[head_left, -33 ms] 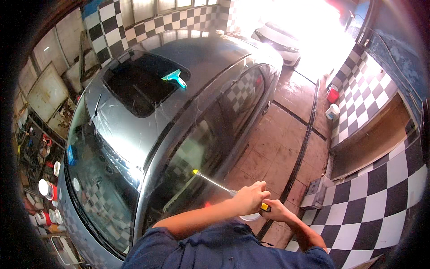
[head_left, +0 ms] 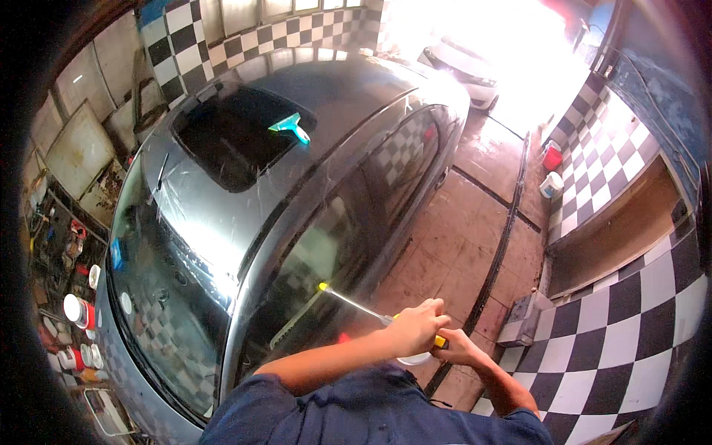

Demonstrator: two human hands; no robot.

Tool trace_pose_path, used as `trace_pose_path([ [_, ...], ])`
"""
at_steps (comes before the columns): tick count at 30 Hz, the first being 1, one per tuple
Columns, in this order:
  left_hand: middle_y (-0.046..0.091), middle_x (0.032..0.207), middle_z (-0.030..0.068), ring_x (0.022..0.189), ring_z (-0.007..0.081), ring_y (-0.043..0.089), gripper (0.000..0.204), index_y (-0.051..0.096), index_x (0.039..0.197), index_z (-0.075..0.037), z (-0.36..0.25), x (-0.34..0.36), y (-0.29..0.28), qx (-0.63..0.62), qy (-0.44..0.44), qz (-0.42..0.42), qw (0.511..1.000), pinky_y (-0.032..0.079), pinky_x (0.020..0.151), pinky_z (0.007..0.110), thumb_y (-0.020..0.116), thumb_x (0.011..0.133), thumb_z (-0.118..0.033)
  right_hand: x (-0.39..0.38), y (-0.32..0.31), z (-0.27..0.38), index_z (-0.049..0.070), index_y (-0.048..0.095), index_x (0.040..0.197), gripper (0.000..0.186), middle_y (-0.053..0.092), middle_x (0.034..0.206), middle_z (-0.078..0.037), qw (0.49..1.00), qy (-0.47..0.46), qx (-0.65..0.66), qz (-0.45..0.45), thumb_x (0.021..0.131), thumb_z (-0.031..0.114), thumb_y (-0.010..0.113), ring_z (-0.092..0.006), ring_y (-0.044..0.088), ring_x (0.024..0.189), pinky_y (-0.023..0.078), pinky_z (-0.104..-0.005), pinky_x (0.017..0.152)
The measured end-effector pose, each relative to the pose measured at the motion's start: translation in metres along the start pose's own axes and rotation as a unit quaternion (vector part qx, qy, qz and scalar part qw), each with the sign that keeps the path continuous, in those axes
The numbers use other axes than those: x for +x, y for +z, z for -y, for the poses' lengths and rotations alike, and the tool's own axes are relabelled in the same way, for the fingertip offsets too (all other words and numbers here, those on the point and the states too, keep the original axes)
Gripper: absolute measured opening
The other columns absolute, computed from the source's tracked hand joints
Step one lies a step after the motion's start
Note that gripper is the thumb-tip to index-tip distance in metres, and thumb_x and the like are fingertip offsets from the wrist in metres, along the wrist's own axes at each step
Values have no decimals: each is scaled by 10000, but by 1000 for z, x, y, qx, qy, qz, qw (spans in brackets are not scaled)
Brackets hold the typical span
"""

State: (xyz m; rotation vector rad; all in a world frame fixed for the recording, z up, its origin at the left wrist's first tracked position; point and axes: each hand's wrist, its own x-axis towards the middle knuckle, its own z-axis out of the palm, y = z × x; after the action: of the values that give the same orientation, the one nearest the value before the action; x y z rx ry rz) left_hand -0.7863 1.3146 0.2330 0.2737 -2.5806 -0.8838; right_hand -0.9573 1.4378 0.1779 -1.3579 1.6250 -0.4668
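Note:
A hand pump sprayer with a thin metal wand and yellow nozzle is held between my two hands. The nozzle points at the car's front side window, over a hazy patch of glass. My left hand is closed around the sprayer's top. Just right of it, my right hand grips its yellow and black part. Below my hands only a sliver of the white container shows. On the grey car, a turquoise squeegee lies at the edge of the dark sunroof.
At left, several tubs and clutter stand beyond the windscreen. To the right are a tiled floor with a dark drain channel, a red bucket, a white bucket and a checkered wall. A white car is behind.

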Motion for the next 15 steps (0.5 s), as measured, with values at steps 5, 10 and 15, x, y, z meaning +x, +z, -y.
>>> trace_pose_path([
  [5,519,945,104,948,284,561,281,597,971,-85,-49,14,-64,-28,23,-9,999,525,677,377,650,699,-129,8,20,-64,25,602,913,257,644,787,-44,995,-54,78,-31,768,206,711,-105,574,754,486,-305,690],
  [10,500,940,138,915,298,536,260,566,874,-32,-14,-12,-6,-2,-66,-29,997,499,734,388,669,668,-154,11,27,-35,101,639,950,309,654,747,-76,997,-13,-61,-50,718,273,748,-187,623,656,500,-310,658],
  [15,502,1002,138,992,323,524,328,539,978,-59,2,-36,33,-52,-27,-65,996,494,748,405,639,670,-115,8,27,-38,16,628,966,251,636,834,-11,1000,0,-9,-29,723,15,690,-104,572,791,485,-283,677],
])
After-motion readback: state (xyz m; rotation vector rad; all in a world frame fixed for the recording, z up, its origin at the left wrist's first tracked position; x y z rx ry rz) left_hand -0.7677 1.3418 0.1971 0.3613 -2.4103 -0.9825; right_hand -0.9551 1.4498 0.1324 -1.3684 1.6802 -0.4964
